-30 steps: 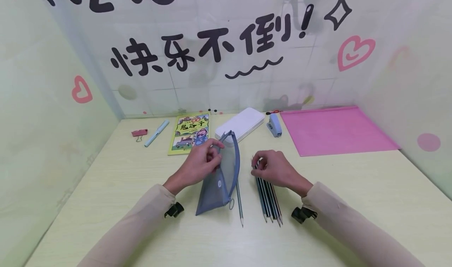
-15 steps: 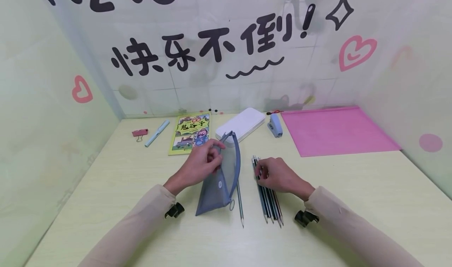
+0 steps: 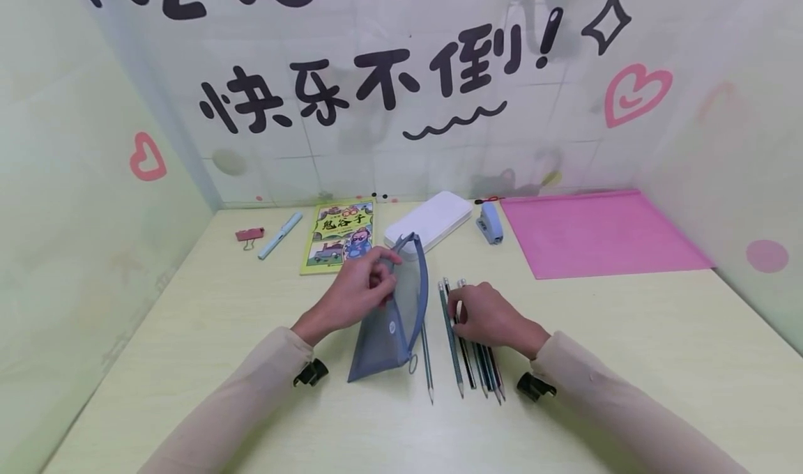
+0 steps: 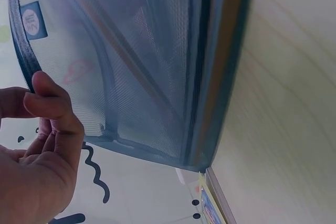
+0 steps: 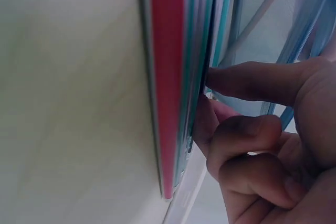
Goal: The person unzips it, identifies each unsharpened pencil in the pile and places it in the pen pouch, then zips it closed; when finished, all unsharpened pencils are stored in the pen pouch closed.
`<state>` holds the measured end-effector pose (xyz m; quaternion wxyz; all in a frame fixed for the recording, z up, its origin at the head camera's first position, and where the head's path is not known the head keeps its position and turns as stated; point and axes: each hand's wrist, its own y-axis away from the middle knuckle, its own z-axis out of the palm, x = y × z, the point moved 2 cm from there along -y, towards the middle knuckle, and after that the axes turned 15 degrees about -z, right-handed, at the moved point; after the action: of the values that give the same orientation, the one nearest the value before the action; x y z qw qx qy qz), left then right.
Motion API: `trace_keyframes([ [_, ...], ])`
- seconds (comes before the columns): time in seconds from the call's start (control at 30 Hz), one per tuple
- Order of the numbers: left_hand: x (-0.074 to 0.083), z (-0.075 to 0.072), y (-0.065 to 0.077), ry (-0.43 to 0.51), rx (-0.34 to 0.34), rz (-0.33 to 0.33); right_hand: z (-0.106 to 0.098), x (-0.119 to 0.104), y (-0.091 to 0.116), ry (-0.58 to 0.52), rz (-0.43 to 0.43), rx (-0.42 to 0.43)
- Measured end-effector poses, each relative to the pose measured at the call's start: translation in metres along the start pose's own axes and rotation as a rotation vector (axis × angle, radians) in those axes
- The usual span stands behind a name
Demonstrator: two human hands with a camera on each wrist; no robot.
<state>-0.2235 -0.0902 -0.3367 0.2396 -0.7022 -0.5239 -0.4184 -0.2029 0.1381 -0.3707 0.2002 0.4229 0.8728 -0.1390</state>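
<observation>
Pinching the upper rim of the mesh pouch (image 3: 392, 320), the left hand (image 3: 354, 294) holds its mouth open and raised off the worktop (image 3: 627, 348). The right hand (image 3: 489, 315) rests curled fingers on the pencils (image 3: 472, 352) lying just beside the pouch, separating one pencil from the row.

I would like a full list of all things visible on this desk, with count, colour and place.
pouch: 1, blue mesh, centre, held up
pencils: several, dark, right of pouch; one more lies beside pouch
book: 1, yellow-green, back centre
case: 1, white, back centre
stapler: 1, blue, back
folder: 1, pink, back right
pen: 1, light blue, back left
clip: 1, pink, back left
desk: 1, pale yellow
left hand: pinches pouch edge
right hand: on pencils
</observation>
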Motion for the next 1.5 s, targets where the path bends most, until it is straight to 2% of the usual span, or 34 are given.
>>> trace_keyframes([
  [0.27,0.001,0.0,-0.001,0.004,0.003,0.005,0.003,-0.008,-0.007,0.037,0.049,-0.031],
  [0.5,0.0,0.002,-0.001,0.004,-0.007,-0.003,0.006,-0.012,-0.008,-0.027,0.091,-0.019],
  [0.7,-0.002,0.003,-0.002,0.003,-0.003,-0.005,-0.002,-0.008,-0.008,-0.064,0.075,0.015],
  [0.9,-0.003,0.004,-0.003,0.003,-0.001,-0.006,-0.019,-0.005,-0.012,-0.134,0.072,0.098],
  [1.1,-0.001,0.004,-0.003,-0.003,-0.002,-0.012,-0.033,-0.01,-0.02,-0.186,0.107,0.182],
  [1.37,0.0,0.005,-0.003,0.0,-0.012,-0.002,-0.038,-0.019,-0.032,-0.311,0.168,0.339],
  [1.5,0.001,0.005,-0.003,-0.001,-0.013,0.0,-0.036,-0.022,-0.038,-0.358,0.187,0.383],
])
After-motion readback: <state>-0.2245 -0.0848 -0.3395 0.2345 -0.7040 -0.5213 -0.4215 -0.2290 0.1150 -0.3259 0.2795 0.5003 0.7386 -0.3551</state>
